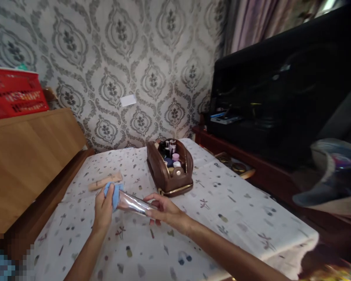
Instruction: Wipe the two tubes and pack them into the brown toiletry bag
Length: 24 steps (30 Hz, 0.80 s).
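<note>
A shiny silvery-pink cosmetic tube (134, 203) is held slantwise over the patterned cloth. My left hand (104, 208) is closed on a blue cloth (116, 192), which wraps the tube's left end. At the tube's other end, the fingers of my right hand (166, 210) grip it. Just behind my left hand lies a beige tube (101, 181), flat on the table. Beyond my right hand stands a brown toiletry bag (159, 166), unzipped, with several bottles and jars inside, among them a pink-lidded jar (175, 157).
The table wears a white printed tablecloth (216, 249). A red basket (16, 93) sits on a wooden headboard-like panel (32, 148) at left. On the right stand a large black television (269, 86) and a dark red cabinet with an open drawer (236, 168).
</note>
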Motion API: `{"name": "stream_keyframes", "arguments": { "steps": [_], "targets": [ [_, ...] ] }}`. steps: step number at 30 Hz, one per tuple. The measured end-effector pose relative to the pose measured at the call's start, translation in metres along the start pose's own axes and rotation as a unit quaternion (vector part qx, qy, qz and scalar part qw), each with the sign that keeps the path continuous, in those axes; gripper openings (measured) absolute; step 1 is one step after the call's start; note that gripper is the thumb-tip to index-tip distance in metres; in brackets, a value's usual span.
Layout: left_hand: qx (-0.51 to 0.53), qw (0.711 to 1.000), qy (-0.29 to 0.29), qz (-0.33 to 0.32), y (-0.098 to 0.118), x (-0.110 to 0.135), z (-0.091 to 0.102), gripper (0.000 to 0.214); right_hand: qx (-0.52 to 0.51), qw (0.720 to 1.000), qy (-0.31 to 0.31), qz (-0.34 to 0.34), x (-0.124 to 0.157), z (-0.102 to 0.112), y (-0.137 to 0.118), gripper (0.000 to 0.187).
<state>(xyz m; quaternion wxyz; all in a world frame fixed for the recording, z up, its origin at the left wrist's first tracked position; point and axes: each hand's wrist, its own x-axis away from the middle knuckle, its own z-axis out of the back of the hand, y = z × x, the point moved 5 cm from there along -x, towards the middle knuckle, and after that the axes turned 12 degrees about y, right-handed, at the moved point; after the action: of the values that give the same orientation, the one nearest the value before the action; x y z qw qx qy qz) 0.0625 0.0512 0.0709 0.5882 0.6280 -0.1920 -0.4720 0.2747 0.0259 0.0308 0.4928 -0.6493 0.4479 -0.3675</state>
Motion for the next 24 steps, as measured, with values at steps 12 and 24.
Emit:
{"name": "stream_keyframes", "arguments": {
  "steps": [12,24],
  "targets": [
    [0.101,0.987,-0.029,0.124,0.019,0.003,-0.08,0.027,0.143,0.976,0.113,0.116,0.055,0.054,-0.055,0.041],
    [0.129,0.981,-0.134,0.055,0.067,-0.019,-0.149,0.033,-0.041,0.978,0.198,0.056,0.066,0.108,-0.06,0.04]
  ]
}}
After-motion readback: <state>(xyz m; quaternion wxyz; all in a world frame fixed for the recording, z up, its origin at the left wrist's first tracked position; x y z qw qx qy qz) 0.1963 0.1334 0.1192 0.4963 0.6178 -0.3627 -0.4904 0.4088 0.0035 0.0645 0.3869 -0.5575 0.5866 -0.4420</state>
